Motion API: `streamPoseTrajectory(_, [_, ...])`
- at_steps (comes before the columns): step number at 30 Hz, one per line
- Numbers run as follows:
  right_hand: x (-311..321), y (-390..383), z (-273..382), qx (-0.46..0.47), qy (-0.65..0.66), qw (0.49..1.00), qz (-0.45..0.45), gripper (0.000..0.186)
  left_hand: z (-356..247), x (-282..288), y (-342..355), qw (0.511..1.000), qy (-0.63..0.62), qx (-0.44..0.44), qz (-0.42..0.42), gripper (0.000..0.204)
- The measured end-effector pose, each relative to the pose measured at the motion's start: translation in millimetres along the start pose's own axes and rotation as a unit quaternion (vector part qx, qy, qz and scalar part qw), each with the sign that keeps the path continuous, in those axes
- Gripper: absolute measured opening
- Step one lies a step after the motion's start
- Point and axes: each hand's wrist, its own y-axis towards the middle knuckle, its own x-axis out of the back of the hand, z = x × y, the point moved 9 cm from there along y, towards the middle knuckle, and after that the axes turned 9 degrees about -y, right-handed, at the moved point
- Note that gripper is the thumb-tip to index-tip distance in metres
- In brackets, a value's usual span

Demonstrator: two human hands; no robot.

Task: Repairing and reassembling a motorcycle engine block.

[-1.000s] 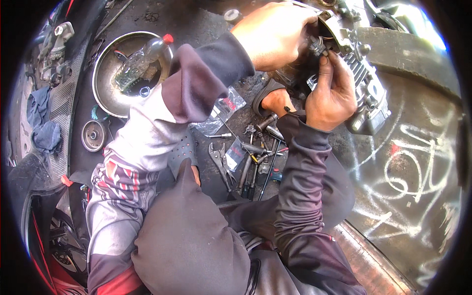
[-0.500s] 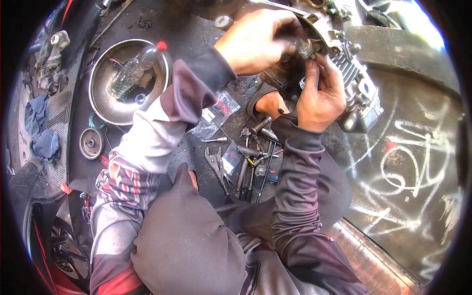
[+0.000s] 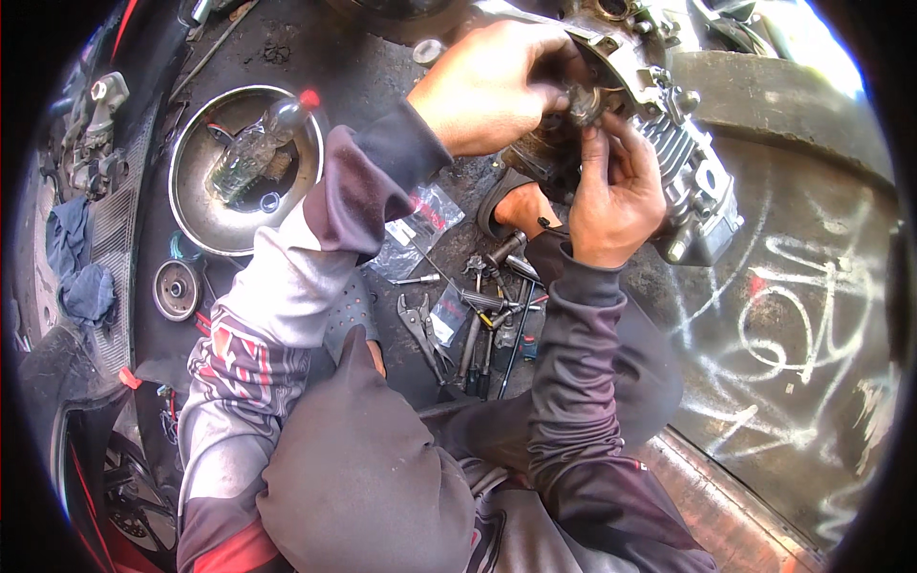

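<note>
In front of me stands a metal engine point(image 3: 659, 124) with a finned cylinder on its right side. Both hands work at the near side of its casing, on a small round metal part point(image 3: 585, 103). My left hand point(image 3: 497, 81) comes from the left, its thumb and forefinger pinched on that part. From below, my right hand point(image 3: 619, 186) has its thumb and fingertips closed against the part's lower edge. I cannot make out whether the part is fixed to the engine, and its exact kind is unclear.
A round metal basin point(image 3: 181, 205) at the left holds a plastic bottle point(image 3: 250, 158) with a red cap. Locking pliers point(image 3: 420, 329) and several other tools lie on the ground below the engine, beside clear plastic bags point(image 3: 420, 234). A small wheel-like part point(image 3: 178, 289) lies near the basin.
Both hands stay at the small metal part, shifting only slightly. The part looks turned a little, and my right fingers sit slightly lower and further left. The view has moved a bit.
</note>
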Motion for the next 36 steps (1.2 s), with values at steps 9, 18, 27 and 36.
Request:
streamPoseTrajectory(9, [-9, -15, 0, -0.125, 0.131, 0.982, -0.047, 0.023, 11, -5, -2, 0.982, -0.143, 0.101, 0.074, 0.026])
streamPoseTrajectory(18, [0, -16, 22, 0.030, -0.055, 0.989, -0.134, 0.022, 2, -6, -4, 0.990, -0.092, 0.093, 0.043, 0.032])
streamPoseTrajectory(27, [-4, -10, 10, -0.019, -0.021, 0.995, -0.097, 0.025, 11, -6, -4, 0.973, -0.194, 0.114, 0.049, 0.025])
streamPoseTrajectory(36, [1, -5, 17, 0.023, -0.051, 0.995, -0.087, 0.024, 12, -10, -9, 0.965, -0.238, 0.108, 0.021, 0.024])
